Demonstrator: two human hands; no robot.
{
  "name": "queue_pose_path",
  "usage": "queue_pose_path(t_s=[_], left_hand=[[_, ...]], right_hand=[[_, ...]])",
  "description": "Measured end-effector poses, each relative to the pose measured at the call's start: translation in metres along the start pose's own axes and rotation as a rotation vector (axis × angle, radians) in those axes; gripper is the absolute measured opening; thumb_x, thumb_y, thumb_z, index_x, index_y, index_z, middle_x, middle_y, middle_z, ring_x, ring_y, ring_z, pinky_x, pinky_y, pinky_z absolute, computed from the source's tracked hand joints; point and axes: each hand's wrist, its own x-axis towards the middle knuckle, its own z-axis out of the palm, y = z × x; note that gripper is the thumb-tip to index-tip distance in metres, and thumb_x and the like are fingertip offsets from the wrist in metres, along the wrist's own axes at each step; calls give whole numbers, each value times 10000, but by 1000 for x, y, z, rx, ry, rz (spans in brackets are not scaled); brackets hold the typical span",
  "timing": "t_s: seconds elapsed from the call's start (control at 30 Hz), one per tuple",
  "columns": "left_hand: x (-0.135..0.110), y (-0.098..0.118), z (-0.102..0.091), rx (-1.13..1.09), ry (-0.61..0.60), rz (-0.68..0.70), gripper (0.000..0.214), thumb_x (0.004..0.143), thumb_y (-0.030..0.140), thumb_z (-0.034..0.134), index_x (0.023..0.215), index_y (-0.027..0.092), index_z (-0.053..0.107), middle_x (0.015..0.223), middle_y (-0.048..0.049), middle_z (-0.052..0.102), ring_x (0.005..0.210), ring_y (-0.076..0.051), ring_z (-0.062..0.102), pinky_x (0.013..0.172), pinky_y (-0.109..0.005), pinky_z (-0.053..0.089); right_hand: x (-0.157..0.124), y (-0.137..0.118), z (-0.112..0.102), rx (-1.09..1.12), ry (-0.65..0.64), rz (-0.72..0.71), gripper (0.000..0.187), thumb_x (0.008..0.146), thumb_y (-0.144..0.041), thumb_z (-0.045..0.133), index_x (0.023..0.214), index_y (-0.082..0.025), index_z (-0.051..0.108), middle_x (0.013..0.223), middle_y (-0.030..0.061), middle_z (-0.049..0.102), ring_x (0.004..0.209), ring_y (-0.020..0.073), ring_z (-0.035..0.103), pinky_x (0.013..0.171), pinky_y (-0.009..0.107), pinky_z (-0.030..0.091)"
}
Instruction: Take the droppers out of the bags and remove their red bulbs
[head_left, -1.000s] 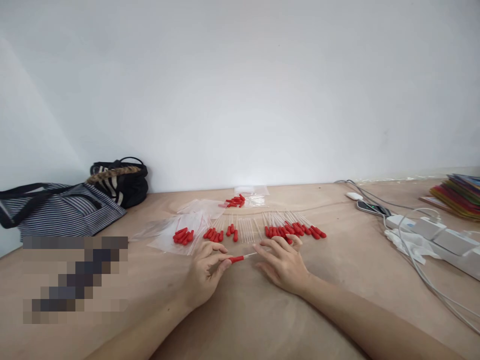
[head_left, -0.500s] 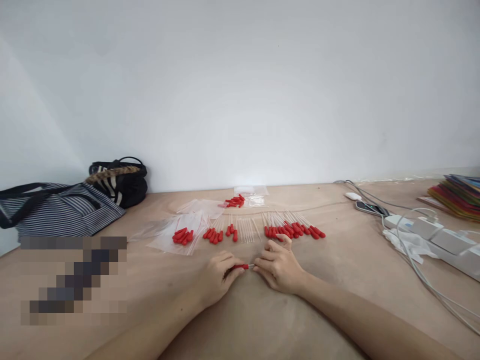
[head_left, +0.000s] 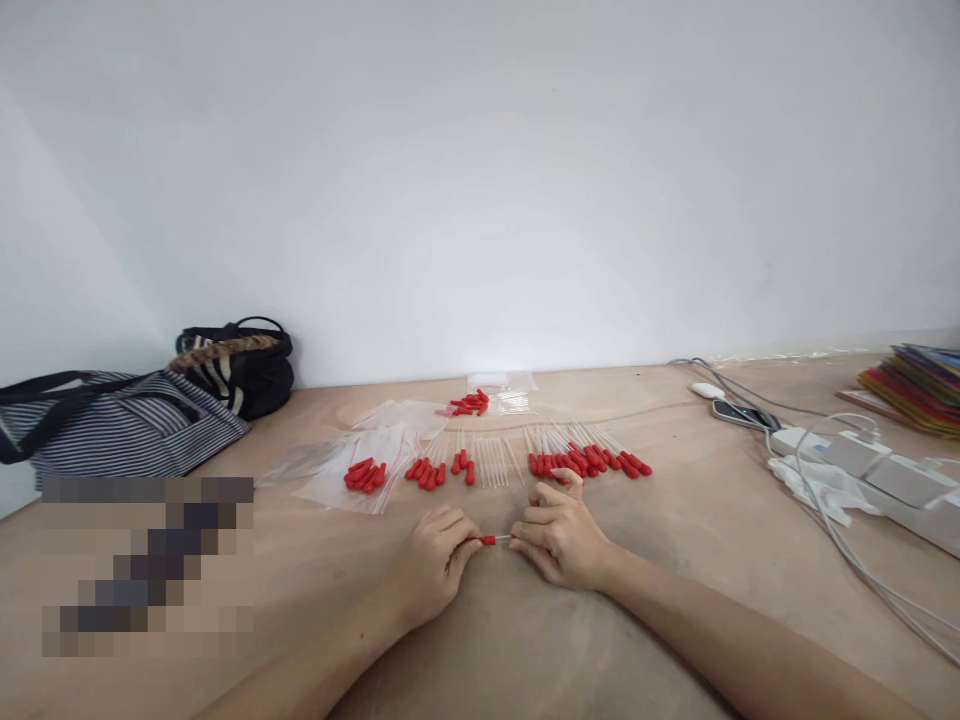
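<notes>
Low over the table's middle, my left hand (head_left: 440, 552) pinches a red rubber dropper bulb (head_left: 487, 541), its open end showing past the fingertips. My right hand (head_left: 561, 535) grips a thin clear glass tube (head_left: 502, 540) between thumb and fingers, the other fingers curled above. Tube and bulb are in line and meet; how deep the tube sits inside cannot be seen. Behind my right hand lie droppers with red bulbs (head_left: 589, 460) fitted on glass tubes. Several bare glass tubes (head_left: 493, 462) lie in a row, with more droppers (head_left: 427, 472) to their left.
Loose red bulbs (head_left: 365, 474) lie on clear plastic bags (head_left: 315, 487). Farther back are more bulbs (head_left: 470, 403) and bagged tubes (head_left: 512, 402). A striped bag (head_left: 127, 425) and black bag (head_left: 262, 375) stand left. A power strip (head_left: 892, 480), cables and folders (head_left: 915, 390) occupy the right.
My left fingertips cover more of the red bulb now, so less of it shows. My right hand keeps its grip on the tube, nearly in place.
</notes>
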Motion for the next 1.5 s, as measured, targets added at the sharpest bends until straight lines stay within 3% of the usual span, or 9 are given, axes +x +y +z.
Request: queue_pose_path(t_s=[0.17,0.33,0.57,0.7,0.83,0.93,1.2,1.4,1.5], left_hand=[[-1,-1,0,-23,-7,-17,232,882,208,381,737,188,562,714,-32,591,691,-167,526,643,-296,409],[-3,-10,-8,-22,83,-120,230,872,230,403,740,190,587,710,-28,598,690,-168,547,633,-286,433],[1,-11,-16,-47,88,-179,204,846,191,415,898,193,612,833,-37,613,743,-155,585,654,-272,480],[2,-13,-14,-12,142,-185,217,814,156,415,901,179,613,845,-52,596,717,-152,582,630,-270,486],[2,-18,-16,2,198,-188,207,805,178,424,941,174,580,781,-36,592,636,-138,571,589,-262,485],[1,-23,-19,42,277,-219,126,797,234,448,869,178,535,742,-23,591,639,-148,574,592,-270,487],[1,-27,-23,169,326,-214,106,793,282,452,746,198,495,685,-6,595,644,-159,592,595,-271,476],[-3,-58,-45,369,427,-286,139,783,307,468,832,191,526,746,-44,658,688,-189,621,659,-301,477],[-6,-80,-59,502,404,-344,137,770,297,461,812,204,552,743,-39,671,688,-201,623,649,-299,463]], right_hand=[[-2,0,0,-34,-11,14,222,816,-254,493,612,-192,555,521,-43,514,709,123,433,894,428,138],[-6,5,-3,-34,18,103,245,831,-246,472,619,-195,582,527,-30,516,729,135,438,877,416,156],[0,5,6,-116,80,236,198,767,-161,465,868,-194,631,667,3,594,730,140,451,805,371,189],[20,13,8,-241,34,408,234,740,-148,466,910,-193,622,704,22,625,762,161,482,743,348,189],[55,23,10,-303,-125,724,233,779,-191,444,928,-209,623,746,49,663,802,196,529,718,346,187],[76,28,20,-327,-202,831,209,779,-201,452,869,-188,640,741,80,665,779,207,559,733,354,196],[91,33,44,-354,-229,852,165,734,-142,496,705,-154,658,718,111,661,688,204,578,781,385,204],[77,25,33,-362,-164,741,279,842,-254,425,724,-165,662,776,106,662,779,211,546,723,360,207],[51,14,22,-374,-23,577,274,849,-257,435,692,-192,649,725,55,642,744,168,512,682,332,193]])
